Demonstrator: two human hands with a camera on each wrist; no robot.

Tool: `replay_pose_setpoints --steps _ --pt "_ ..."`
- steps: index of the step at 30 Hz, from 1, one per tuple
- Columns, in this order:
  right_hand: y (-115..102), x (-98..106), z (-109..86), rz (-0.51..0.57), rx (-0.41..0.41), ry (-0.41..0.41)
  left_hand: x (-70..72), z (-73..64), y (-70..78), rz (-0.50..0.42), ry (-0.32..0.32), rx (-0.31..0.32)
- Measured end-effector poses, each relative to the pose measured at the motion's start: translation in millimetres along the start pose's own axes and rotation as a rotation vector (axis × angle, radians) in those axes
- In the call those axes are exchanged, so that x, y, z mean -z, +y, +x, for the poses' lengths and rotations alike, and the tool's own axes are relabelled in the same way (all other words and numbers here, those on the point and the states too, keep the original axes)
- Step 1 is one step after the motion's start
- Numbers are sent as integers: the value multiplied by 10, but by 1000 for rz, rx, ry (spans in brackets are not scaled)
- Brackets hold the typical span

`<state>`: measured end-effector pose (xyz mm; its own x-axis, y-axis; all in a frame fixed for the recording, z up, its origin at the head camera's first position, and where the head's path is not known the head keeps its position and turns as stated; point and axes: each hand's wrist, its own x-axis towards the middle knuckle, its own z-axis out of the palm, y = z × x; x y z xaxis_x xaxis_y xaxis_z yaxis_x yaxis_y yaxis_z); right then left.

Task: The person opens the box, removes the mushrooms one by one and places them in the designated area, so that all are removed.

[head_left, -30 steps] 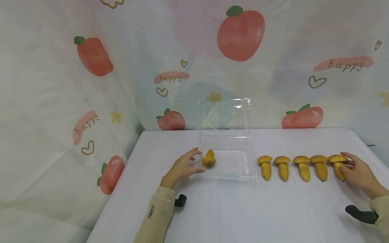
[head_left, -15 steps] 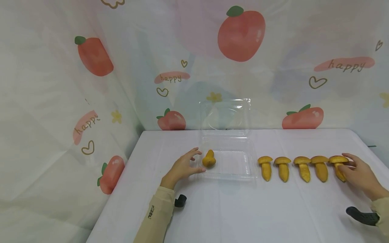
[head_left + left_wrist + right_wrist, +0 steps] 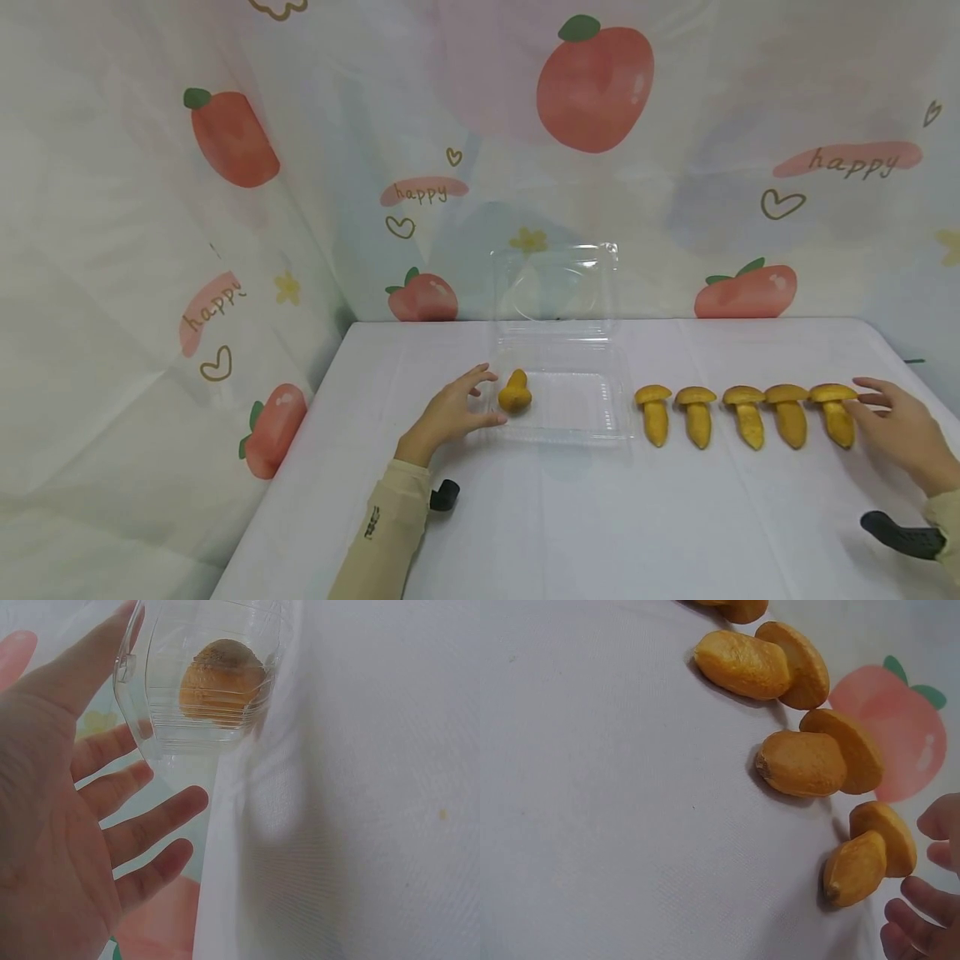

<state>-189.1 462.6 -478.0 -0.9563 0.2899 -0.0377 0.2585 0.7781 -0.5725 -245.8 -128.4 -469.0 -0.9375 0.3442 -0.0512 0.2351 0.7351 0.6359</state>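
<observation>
A clear plastic clamshell box (image 3: pixel 555 429) stands with its lid (image 3: pixel 555 287) raised at the back. Inside its left end lies one yellow-brown mushroom (image 3: pixel 515 393), also visible through the wall as a mushroom (image 3: pixel 223 682) in the left wrist view. My left hand (image 3: pixel 450 417) is at the box's left side, thumb and fingers spread around the edge without curling on it. Several similar mushrooms lie in a row to the right, caps toward the back. Beside the rightmost mushroom (image 3: pixel 836 417) is my right hand (image 3: pixel 900 425), its fingers loosely extended, holding nothing.
The row's other mushrooms include a leftmost one (image 3: pixel 656 417), nearest the box. A white cloth covers the table (image 3: pixel 600 533). Behind it hangs a printed fruit curtain (image 3: pixel 660 208). Black wrist-camera mounts (image 3: pixel 900 535) project under the sleeves.
My right hand has let go of the rightmost mushroom and drawn slightly to the right, its fingers more spread. The left hand and the box have stayed put.
</observation>
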Motion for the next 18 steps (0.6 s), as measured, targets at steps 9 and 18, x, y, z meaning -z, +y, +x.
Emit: replay_pose_setpoints --steps 9,18 --pt "-87 72 -53 -37 0 53 0 6 -17 15 -3 -9" --pt "-346 98 -61 0 41 48 10 2 -7 22 -2 0"
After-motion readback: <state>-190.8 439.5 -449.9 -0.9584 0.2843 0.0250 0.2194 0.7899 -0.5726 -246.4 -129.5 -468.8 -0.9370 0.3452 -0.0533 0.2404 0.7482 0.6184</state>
